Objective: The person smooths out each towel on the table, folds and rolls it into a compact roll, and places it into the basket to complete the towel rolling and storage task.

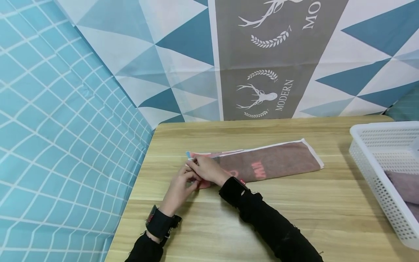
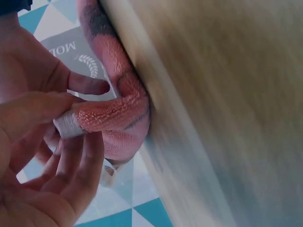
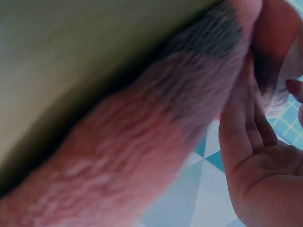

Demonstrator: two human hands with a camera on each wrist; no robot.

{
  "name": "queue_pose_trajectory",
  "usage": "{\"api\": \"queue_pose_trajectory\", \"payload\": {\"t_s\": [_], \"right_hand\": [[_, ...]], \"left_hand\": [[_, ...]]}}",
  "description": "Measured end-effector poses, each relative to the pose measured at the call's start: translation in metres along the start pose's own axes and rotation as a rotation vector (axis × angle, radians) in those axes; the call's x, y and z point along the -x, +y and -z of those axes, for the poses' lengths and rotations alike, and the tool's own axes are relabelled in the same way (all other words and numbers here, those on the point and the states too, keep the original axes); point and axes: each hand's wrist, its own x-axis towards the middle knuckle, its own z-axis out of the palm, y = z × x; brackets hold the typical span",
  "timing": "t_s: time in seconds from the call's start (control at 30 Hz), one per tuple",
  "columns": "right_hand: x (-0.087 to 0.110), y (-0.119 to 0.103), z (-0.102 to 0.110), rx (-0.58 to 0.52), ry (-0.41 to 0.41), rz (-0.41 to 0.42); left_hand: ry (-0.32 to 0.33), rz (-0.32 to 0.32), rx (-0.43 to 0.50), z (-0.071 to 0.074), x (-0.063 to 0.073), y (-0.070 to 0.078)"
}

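A towel [image 1: 278,160], brownish-pink with pink lettering and white hems, lies in a long folded strip on the wooden table. At its left end my left hand [image 1: 179,185] pinches the hem, thumb above and fingers below. The left wrist view shows this pinch by the left hand [image 2: 52,156] on the towel's pale edge [image 2: 70,124]. Close beside it, my right hand [image 1: 209,169] grips the same end from above. In the right wrist view the right hand's fingers [image 3: 236,123] lie along the towel [image 3: 137,137]; its thumb is hidden there.
On the right stands a white perforated basket [image 1: 373,174] with folded brownish cloth [image 1: 404,185] inside. A blue gridded sheet [image 1: 65,127] hangs along the table's left side. Patterned cloth [image 1: 183,65] covers the wall behind the wooden table [image 1: 294,211].
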Motion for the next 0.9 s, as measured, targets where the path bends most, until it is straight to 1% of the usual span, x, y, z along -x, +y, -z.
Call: {"api": "queue_pose_trajectory", "payload": {"t_s": [0.13, 0.2, 0.27, 0.37, 0.5, 0.53, 0.63, 0.73, 0.9], "right_hand": [[-0.003, 0.007, 0.002, 0.043, 0.07, -0.037], [-0.005, 0.01, 0.003, 0.079, 0.1, -0.048], [-0.006, 0.014, 0.004, 0.101, 0.116, -0.053], [-0.008, 0.016, 0.007, 0.158, 0.143, -0.059], [-0.009, 0.016, 0.008, 0.278, 0.177, -0.08], [-0.009, 0.017, 0.008, 0.309, 0.186, -0.083], [-0.011, 0.017, 0.007, 0.346, 0.192, -0.104], [-0.014, 0.017, 0.007, 0.341, 0.175, -0.1], [-0.017, 0.016, 0.006, 0.357, 0.134, -0.071]], "left_hand": [[-0.081, -0.068, 0.015, -0.007, 0.0, 0.001], [-0.119, -0.103, 0.003, -0.009, -0.001, 0.002], [-0.144, -0.131, -0.008, -0.012, -0.002, 0.003], [-0.165, -0.136, -0.013, -0.012, -0.003, 0.003], [-0.169, -0.132, -0.013, -0.012, -0.004, 0.003], [-0.17, -0.123, -0.01, -0.012, -0.004, 0.004], [-0.161, -0.082, -0.013, -0.013, -0.004, 0.005], [-0.138, 0.005, -0.014, -0.014, -0.004, 0.006], [-0.06, 0.143, -0.06, -0.013, -0.006, 0.006]]}}
